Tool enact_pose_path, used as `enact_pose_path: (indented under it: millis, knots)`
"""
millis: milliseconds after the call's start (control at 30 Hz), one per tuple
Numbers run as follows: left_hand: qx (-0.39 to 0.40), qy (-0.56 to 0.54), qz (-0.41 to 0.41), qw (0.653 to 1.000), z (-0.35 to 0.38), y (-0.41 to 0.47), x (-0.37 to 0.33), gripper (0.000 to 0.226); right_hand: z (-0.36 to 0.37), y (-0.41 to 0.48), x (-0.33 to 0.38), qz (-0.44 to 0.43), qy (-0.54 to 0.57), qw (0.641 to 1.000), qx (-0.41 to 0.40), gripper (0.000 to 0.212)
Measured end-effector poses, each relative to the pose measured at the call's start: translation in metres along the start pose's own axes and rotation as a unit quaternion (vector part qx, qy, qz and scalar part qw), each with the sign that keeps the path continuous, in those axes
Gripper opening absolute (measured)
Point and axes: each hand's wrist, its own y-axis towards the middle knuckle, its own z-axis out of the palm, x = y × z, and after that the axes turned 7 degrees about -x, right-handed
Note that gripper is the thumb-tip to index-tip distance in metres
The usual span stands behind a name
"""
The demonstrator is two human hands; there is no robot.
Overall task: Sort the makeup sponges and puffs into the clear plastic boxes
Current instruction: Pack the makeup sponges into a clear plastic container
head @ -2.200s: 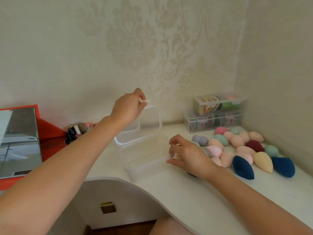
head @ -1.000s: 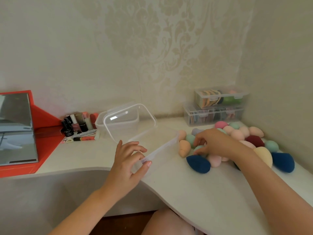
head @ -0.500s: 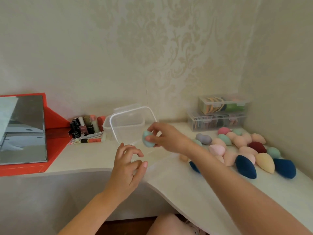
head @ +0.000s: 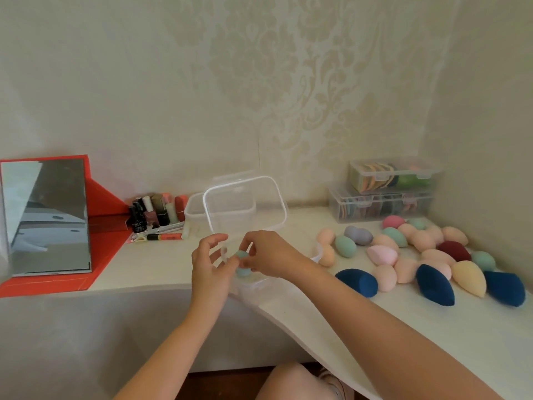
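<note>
One mint-green sponge [head: 242, 265] sits in the right hand [head: 271, 255] — grip pinched round it, low over the open clear box [head: 252, 282] at frame centre, likely about to drop it in. Left hand [head: 209, 262] is just beside, grip released, fingers spread; probably there to steady the box rim, contact unclear. The box lid [head: 245, 203] stands tilted up behind, keeping the mouth free. Roughly twenty loose sponges [head: 383, 254] lie on the desk [head: 161, 264] at right — sorting looks barely begun. Two latched boxes [head: 386, 194] are stacked upper right, holding puffs. Mirror [head: 49, 215] and nail polish bottles [head: 150, 215] sit at left.
</note>
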Motion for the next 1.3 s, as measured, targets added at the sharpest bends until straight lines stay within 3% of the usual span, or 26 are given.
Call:
enact_pose_path:
  millis: [133, 200, 267, 367, 433, 500, 567, 633, 733, 800, 867, 1067, 1300]
  knots:
    - [0.052, 0.096, 0.014, 0.994, -0.001, 0.009, -0.004, 0.035, 0.001, 0.008, 0.005, 0.019, 0.006, 0.999, 0.026, 0.014]
    - [0.081, 0.166, 0.026, 0.982, -0.003, 0.017, -0.007, 0.033, -0.001, 0.012, 0.006, 0.027, 0.012, 0.998, 0.049, 0.019]
    - [0.121, 0.209, -0.001, 0.97, -0.004, 0.024, -0.012, 0.03, -0.003, 0.015, 0.003, 0.034, 0.034, 0.996, 0.071, 0.019]
    - [0.182, 0.248, -0.033, 0.951, -0.003, 0.029, -0.017, 0.026, -0.011, 0.014, -0.004, 0.036, 0.056, 0.994, 0.091, 0.003]
    - [0.192, 0.277, -0.034, 0.941, -0.001, 0.029, -0.016, 0.02, -0.023, 0.011, -0.008, 0.033, 0.087, 0.991, 0.095, 0.013]
    - [0.186, 0.303, -0.025, 0.934, 0.0, 0.03, -0.014, 0.019, -0.044, 0.004, -0.011, 0.029, 0.141, 0.986, 0.084, 0.015]
    - [0.186, 0.322, -0.021, 0.928, 0.002, 0.031, -0.014, 0.021, -0.07, -0.003, -0.016, 0.04, 0.167, 0.985, 0.022, 0.011]
    - [0.191, 0.332, -0.025, 0.923, 0.003, 0.032, -0.015, 0.022, -0.094, -0.008, -0.032, 0.07, 0.114, 0.988, -0.081, 0.006]
    - [0.203, 0.357, -0.023, 0.911, 0.005, 0.035, -0.018, 0.021, -0.12, -0.011, -0.065, 0.134, -0.1, 0.969, -0.185, 0.008]
    - [0.215, 0.383, -0.013, 0.898, 0.007, 0.037, -0.02, 0.021, -0.124, -0.013, -0.078, 0.199, -0.202, 0.948, -0.142, 0.016]
    - [0.222, 0.399, -0.007, 0.89, 0.009, 0.038, -0.021, 0.021, -0.12, -0.015, -0.083, 0.249, -0.229, 0.937, -0.084, 0.024]
    - [0.223, 0.395, -0.017, 0.891, 0.012, 0.036, -0.023, 0.031, -0.108, -0.017, -0.09, 0.266, -0.254, 0.922, -0.123, 0.041]
    - [0.192, 0.369, -0.017, 0.909, 0.012, 0.031, -0.025, 0.031, -0.11, -0.023, -0.09, 0.25, -0.266, 0.926, -0.1, 0.02]
